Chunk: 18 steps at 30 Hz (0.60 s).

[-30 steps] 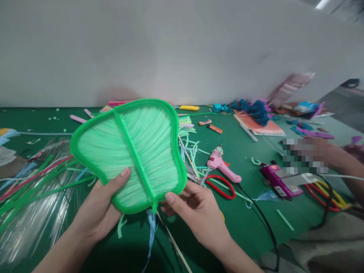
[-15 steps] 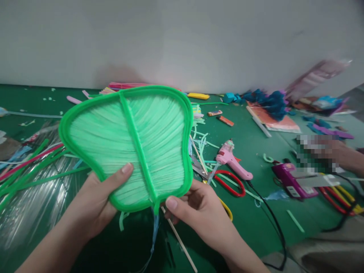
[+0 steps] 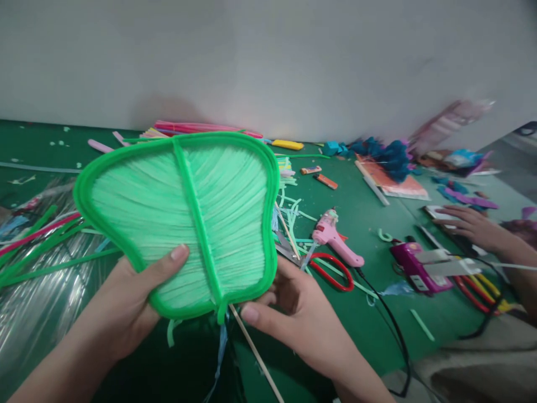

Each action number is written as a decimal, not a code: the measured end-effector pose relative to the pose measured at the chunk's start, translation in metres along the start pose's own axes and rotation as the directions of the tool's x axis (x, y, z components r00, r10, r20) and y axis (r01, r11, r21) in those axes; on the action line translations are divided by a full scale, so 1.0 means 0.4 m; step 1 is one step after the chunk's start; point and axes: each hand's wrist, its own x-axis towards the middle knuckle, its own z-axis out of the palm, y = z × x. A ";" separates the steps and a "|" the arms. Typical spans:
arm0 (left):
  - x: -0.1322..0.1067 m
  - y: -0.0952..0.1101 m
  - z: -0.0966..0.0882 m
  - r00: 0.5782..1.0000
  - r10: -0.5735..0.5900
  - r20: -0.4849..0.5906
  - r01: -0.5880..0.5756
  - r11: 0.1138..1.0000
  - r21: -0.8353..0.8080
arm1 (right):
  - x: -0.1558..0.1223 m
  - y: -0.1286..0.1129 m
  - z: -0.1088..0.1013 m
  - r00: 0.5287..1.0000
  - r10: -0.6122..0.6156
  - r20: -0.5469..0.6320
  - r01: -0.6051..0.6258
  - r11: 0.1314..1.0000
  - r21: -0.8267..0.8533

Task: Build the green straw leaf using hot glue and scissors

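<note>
A wide green pipe-cleaner leaf (image 3: 142,207) faces me, pale green inside with a darker rim and a central rib. My left hand (image 3: 138,302) is closed on its lower left part, thumb on the front and fingers behind. At the lower right edge, my right hand (image 3: 302,319) has its fingers curled behind the leaf, their tips hidden. The right thumb lies just under the edge, near the short stem at the bottom. A bluish strand (image 3: 221,352) hangs below that stem. A thin wooden stick (image 3: 258,355) slants down beside my right thumb.
Right of the leaf lie red-handled scissors (image 3: 335,274), a pink glue gun (image 3: 335,238) with a black cord, and a purple device (image 3: 419,268). Another person's hand (image 3: 474,224) rests on a phone-like object. Pipe cleaners (image 3: 42,246) and clear plastic lie left; a wall stands behind.
The view has shifted slightly, and the leaf sits a little further left and lower. My right thumb has slipped off the leaf's front edge to just below it.
</note>
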 end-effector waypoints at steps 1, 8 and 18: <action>0.002 0.000 -0.004 0.999 -0.038 -0.011 0.038 0.999 -0.018 | -0.002 -0.008 -0.010 0.999 -0.043 -0.001 0.043 0.999 -0.014; 0.016 -0.013 -0.038 0.995 -0.091 0.050 0.093 0.995 -0.039 | -0.010 -0.023 -0.028 0.988 -0.134 -0.082 0.111 0.965 -0.236; 0.021 -0.005 -0.043 0.991 -0.112 0.072 0.117 0.991 -0.063 | -0.035 -0.063 -0.068 0.682 -0.609 0.406 0.471 -0.060 -0.880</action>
